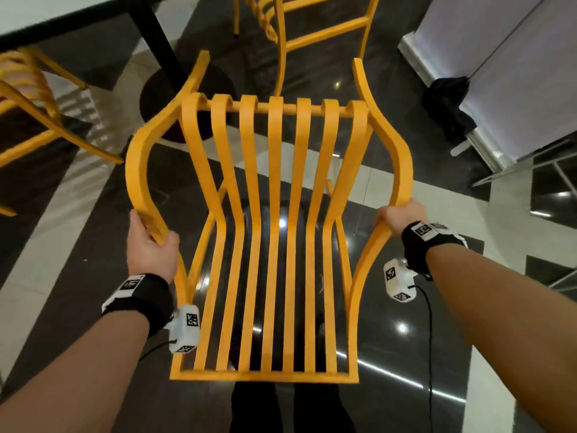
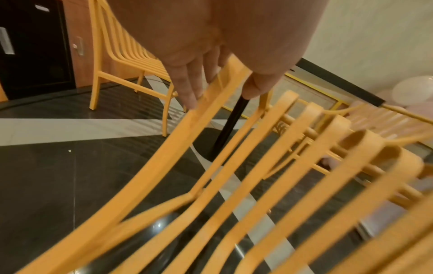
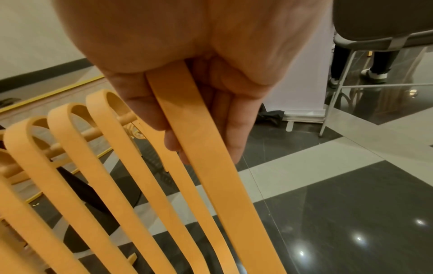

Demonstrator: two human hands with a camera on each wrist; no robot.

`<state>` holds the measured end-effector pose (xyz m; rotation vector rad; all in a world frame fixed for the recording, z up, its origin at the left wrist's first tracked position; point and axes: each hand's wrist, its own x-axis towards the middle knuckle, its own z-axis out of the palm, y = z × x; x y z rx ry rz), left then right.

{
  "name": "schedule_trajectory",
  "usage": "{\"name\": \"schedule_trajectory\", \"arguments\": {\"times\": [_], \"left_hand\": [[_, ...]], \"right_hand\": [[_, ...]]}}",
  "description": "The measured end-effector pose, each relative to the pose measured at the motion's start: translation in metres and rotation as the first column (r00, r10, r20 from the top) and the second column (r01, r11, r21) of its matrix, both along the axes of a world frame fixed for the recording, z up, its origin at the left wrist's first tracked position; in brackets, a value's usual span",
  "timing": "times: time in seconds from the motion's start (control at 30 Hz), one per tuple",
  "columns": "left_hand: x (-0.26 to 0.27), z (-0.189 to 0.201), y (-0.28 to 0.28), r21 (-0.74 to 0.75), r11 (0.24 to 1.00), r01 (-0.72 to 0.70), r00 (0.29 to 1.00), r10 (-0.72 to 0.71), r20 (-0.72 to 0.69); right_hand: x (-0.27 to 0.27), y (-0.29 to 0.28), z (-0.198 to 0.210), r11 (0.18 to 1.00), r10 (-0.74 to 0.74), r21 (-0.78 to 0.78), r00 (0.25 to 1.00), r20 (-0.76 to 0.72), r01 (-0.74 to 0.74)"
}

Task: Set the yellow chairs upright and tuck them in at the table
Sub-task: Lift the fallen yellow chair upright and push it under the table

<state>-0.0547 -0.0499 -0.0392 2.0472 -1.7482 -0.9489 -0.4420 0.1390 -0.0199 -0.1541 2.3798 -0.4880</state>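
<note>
A yellow slatted chair (image 1: pixel 271 232) fills the middle of the head view, held up off the dark floor between both hands. My left hand (image 1: pixel 150 242) grips its left side rail, fingers curled round the bar (image 2: pixel 211 96). On the other side my right hand (image 1: pixel 399 215) grips the right side rail (image 3: pixel 199 140). The white table (image 1: pixel 37 14) with a black pedestal post (image 1: pixel 156 35) and round base stands ahead to the left. Two more yellow chairs stand upright: one at the far left (image 1: pixel 28 98), one behind the table base (image 1: pixel 312 23).
The floor is glossy dark tile with white bands (image 1: pixel 381 185). A white panel with a black bag (image 1: pixel 449 104) at its foot stands at the right. A grey metal-legged stool (image 3: pixel 365 46) and another person's legs (image 3: pixel 379 63) are at the far right.
</note>
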Motion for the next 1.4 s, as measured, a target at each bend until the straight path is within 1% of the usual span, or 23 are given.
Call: {"name": "schedule_trajectory", "arguments": {"times": [0.07,0.1,0.13,0.17,0.23,0.3,0.33,0.37,0.43,0.5,0.57,0.63,0.7,0.77,0.87,0.97,1.03,1.1,1.2,1.27,1.3,1.37,1.4], "left_hand": [[-0.010,-0.001,0.035,0.057,0.988,0.143,0.990,-0.142,-0.013],[-0.015,-0.003,0.054,0.113,0.959,0.261,0.965,-0.261,-0.009],[-0.019,-0.009,0.073,0.167,0.903,0.397,0.915,-0.403,0.003],[-0.024,-0.014,0.092,0.234,0.819,0.524,0.836,-0.547,0.043],[-0.029,-0.029,0.126,0.417,0.602,0.681,0.610,-0.781,0.131],[-0.027,-0.045,0.157,0.606,0.393,0.692,0.402,-0.907,0.130],[-0.024,-0.053,0.168,0.665,0.315,0.677,0.334,-0.937,0.103],[-0.020,-0.060,0.177,0.706,0.258,0.660,0.293,-0.953,0.075],[-0.012,-0.072,0.186,0.748,0.193,0.635,0.245,-0.969,0.042],[-0.004,-0.085,0.187,0.780,0.137,0.611,0.171,-0.984,0.039],[0.003,-0.096,0.185,0.798,0.104,0.593,0.090,-0.994,0.062],[0.007,-0.108,0.184,0.795,0.095,0.599,0.030,-0.995,0.096],[0.008,-0.113,0.185,0.761,0.113,0.638,0.016,-0.991,0.134],[0.006,-0.121,0.188,0.716,0.147,0.682,0.044,-0.986,0.160],[0.001,-0.126,0.191,0.724,0.143,0.675,0.067,-0.989,0.133],[-0.004,-0.119,0.193,0.721,0.150,0.676,0.097,-0.989,0.115],[-0.009,-0.106,0.195,0.722,0.168,0.671,0.110,-0.986,0.127],[-0.016,-0.087,0.197,0.734,0.161,0.660,0.115,-0.987,0.113],[-0.027,-0.058,0.200,0.760,0.146,0.633,0.136,-0.988,0.076],[-0.033,-0.041,0.207,0.763,0.152,0.628,0.152,-0.986,0.071],[-0.035,-0.032,0.211,0.765,0.156,0.625,0.164,-0.984,0.068],[-0.038,-0.016,0.219,0.770,0.165,0.616,0.189,-0.980,0.059],[-0.038,-0.007,0.223,0.771,0.170,0.614,0.197,-0.979,0.059]], "right_hand": [[-0.008,-0.010,0.013,1.000,0.015,-0.014,1.000,-0.007,-0.015],[-0.013,-0.015,0.018,0.999,0.017,-0.029,1.000,-0.008,-0.017],[-0.017,-0.021,0.023,0.999,0.022,-0.039,1.000,-0.004,-0.023],[-0.021,-0.028,0.029,0.998,0.037,-0.041,0.999,0.000,-0.037],[-0.029,-0.041,0.037,0.996,0.091,-0.020,0.996,0.001,-0.091],[-0.038,-0.049,0.041,0.987,0.164,0.006,0.987,-0.001,-0.164],[-0.043,-0.051,0.039,0.981,0.192,0.008,0.981,-0.001,-0.192],[-0.048,-0.054,0.041,0.977,0.214,0.009,0.977,0.005,-0.214],[-0.055,-0.061,0.044,0.981,0.194,-0.001,0.981,0.003,-0.194],[-0.060,-0.069,0.045,0.989,0.146,-0.021,0.989,-0.003,-0.146],[-0.069,-0.077,0.042,0.992,0.106,-0.062,0.994,-0.003,-0.106],[-0.080,-0.087,0.039,0.992,0.066,-0.106,0.998,-0.014,-0.067],[-0.089,-0.094,0.039,0.988,0.062,-0.142,0.998,-0.030,-0.066],[-0.096,-0.099,0.036,0.985,0.063,-0.160,0.997,-0.051,-0.070],[-0.103,-0.105,0.034,0.985,0.011,-0.172,1.000,-0.026,-0.015],[-0.108,-0.106,0.034,0.992,-0.008,-0.124,0.999,-0.035,0.004],[-0.103,-0.098,0.039,0.997,0.063,-0.042,0.987,-0.146,-0.070],[-0.084,-0.074,0.043,0.979,0.202,0.056,0.945,-0.259,-0.194],[-0.039,-0.017,0.044,0.928,0.373,0.112,0.903,-0.214,-0.356],[-0.003,0.023,0.045,0.820,0.555,0.208,0.829,-0.064,-0.533],[0.018,0.043,0.047,0.734,0.641,0.248,0.765,0.056,-0.633],[0.053,0.087,0.049,0.507,0.767,0.291,0.579,0.277,-0.811],[0.068,0.109,0.050,0.390,0.801,0.309,0.485,0.352,-0.868]]}}
